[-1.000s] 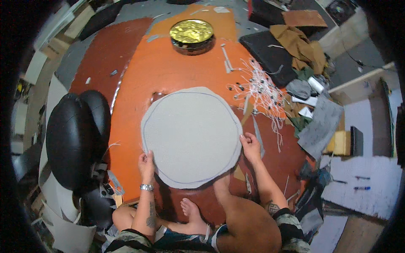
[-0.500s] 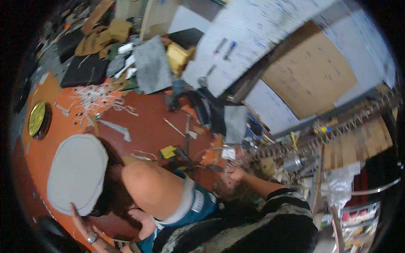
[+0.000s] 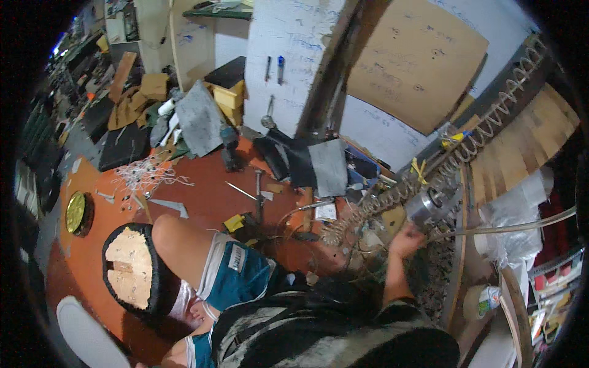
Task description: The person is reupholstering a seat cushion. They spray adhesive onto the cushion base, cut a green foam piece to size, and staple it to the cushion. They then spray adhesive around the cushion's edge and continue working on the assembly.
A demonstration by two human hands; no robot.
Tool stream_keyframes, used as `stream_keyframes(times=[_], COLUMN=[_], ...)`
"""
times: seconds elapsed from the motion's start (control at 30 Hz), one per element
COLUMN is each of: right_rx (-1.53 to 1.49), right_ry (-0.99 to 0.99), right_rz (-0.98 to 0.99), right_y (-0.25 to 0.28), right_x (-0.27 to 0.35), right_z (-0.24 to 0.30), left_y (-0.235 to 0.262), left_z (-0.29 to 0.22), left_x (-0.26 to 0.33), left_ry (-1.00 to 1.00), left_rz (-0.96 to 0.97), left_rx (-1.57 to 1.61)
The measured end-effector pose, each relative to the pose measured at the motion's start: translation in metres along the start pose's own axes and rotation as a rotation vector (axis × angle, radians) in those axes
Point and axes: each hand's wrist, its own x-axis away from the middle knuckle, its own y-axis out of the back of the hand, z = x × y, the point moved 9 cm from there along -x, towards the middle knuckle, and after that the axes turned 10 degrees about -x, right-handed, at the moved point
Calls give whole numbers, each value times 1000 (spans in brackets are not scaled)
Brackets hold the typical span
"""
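My right hand (image 3: 407, 241) reaches out to a silver metal cylinder (image 3: 422, 206), which looks like a cup on a tool. The hand is at its lower end, and its fingers are too blurred to tell their grip. My left hand is out of sight. At the lower left a light grey oval panel (image 3: 89, 334) stands tilted, cut off by the dark rim of the picture. Beside my bare knee rests an oval, seat-like piece with a black padded rim (image 3: 158, 279). Its beige, rough face (image 3: 132, 285) has a dark notch in it.
A coiled hose (image 3: 457, 153) runs along the right side. On the red floor lie a hammer (image 3: 259, 184), a yellow-and-black object (image 3: 234, 222) and a tangle of white cords (image 3: 150, 176). A round gold tin (image 3: 76, 212) lies at left; marked white boards (image 3: 288, 37) stand behind.
The grey panel has come off the black-rimmed piece and moved down to the lower left, baring the beige face. My right hand has moved right, to the metal cylinder. The view has turned.
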Motion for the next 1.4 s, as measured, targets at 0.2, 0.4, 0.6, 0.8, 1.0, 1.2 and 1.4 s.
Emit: stream_keyframes(times=[0.2, 0.4, 0.6, 0.8, 1.0, 1.2, 1.4], right_rx=[225, -309, -256, -451, -247, -527, -695], right_ry=[-31, -223, -419, -259, 152, 58, 41], right_rz=[-239, 108, 194, 131, 354, 891, 1685], right_y=[42, -23, -42, -46, -98, -141, -196], right_x=[-87, -179, -203, -195, -141, 25, 289], right_z=[16, 14, 31, 65, 166, 295, 410], left_y=[-27, -137, -106, -121, -130, -143, -178], left_z=[50, -53, -44, -16, 12, 17, 35], left_x=[114, 478, 664, 692, 741, 762, 728], left_ry=[182, -1093, -1602, -1256, -1192, -1406, -1587], left_rz=[226, 1052, 2038, 2320, 2473, 2439, 2287], left_rx=[176, -831, -987, -690, -279, -290, -528])
